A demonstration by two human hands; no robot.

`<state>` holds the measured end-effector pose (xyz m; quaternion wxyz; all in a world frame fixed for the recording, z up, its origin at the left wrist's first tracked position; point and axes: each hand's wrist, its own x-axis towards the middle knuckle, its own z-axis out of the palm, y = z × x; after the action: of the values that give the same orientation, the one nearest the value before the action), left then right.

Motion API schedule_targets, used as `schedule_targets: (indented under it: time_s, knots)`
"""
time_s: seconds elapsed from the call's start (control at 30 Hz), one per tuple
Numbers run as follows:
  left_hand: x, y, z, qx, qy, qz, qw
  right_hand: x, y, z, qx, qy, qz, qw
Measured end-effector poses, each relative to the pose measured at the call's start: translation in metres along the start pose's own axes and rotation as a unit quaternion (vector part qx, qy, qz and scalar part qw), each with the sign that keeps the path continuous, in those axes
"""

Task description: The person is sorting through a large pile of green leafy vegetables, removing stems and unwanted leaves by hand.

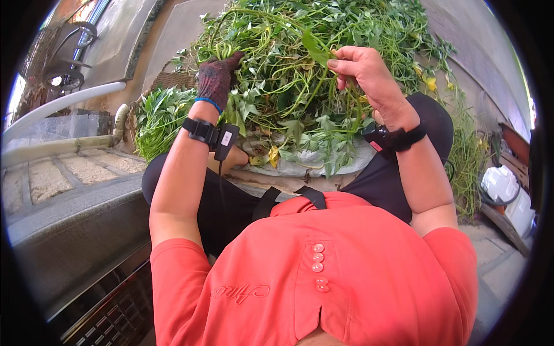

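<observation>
My left hand (217, 78), in a dark knitted glove, is closed around several green leafy vine stems (224, 50) whose ends stick up above the fist. My right hand (361, 69) is bare and pinches a single vine by a green leaf (318, 51) between thumb and fingertips. Its stem arches across the top toward the left hand. Below and beyond both hands spreads a large tangled heap of leafy vines (294, 82), partly on a whitish woven sheet (350, 158). A neater bundle of vines (162, 121) lies left of my left hand.
More vine stems (465, 160) lie beyond my right knee. A white pipe (69, 101) and a stone ledge (78, 173) run along the left. At the far left stands a wheeled object (65, 80). White plastic items (506, 190) lie at the right. A yellow leaf (273, 156) is near my foot.
</observation>
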<state>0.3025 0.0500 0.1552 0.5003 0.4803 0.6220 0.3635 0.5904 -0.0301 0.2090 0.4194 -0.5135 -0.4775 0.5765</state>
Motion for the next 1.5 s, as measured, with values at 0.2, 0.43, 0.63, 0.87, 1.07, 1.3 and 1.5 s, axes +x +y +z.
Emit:
schedule_targets:
  time_s: [0.2,0.43,0.63,0.87,1.07,1.3,1.5]
  knots:
    - [-0.060,0.006,0.067,-0.050,-0.210,0.052,0.975,0.007,0.026,0.025,-0.044,-0.036,-0.090,0.994]
    - [-0.069,0.034,0.063,-0.222,-0.189,-0.156,0.944,0.003,0.029,0.030,0.049,-0.037,0.085,0.994]
    - [-0.021,-0.005,0.043,0.236,-0.013,0.233,0.943,-0.006,0.022,0.025,-0.031,-0.124,0.105,0.986]
    - [-0.036,-0.002,0.044,-0.162,-0.094,-0.050,0.981,0.004,0.017,0.014,0.065,-0.047,0.087,0.993]
    - [-0.071,-0.002,0.073,0.055,-0.235,0.222,0.945,0.011,0.022,0.013,0.116,-0.029,0.064,0.991]
    - [-0.069,0.030,0.061,0.036,-0.160,0.030,0.986,0.007,0.023,0.006,0.060,-0.085,0.130,0.986]
    - [-0.042,0.010,0.036,-0.104,-0.102,-0.116,0.982,0.012,0.020,0.000,0.159,-0.014,0.116,0.980]
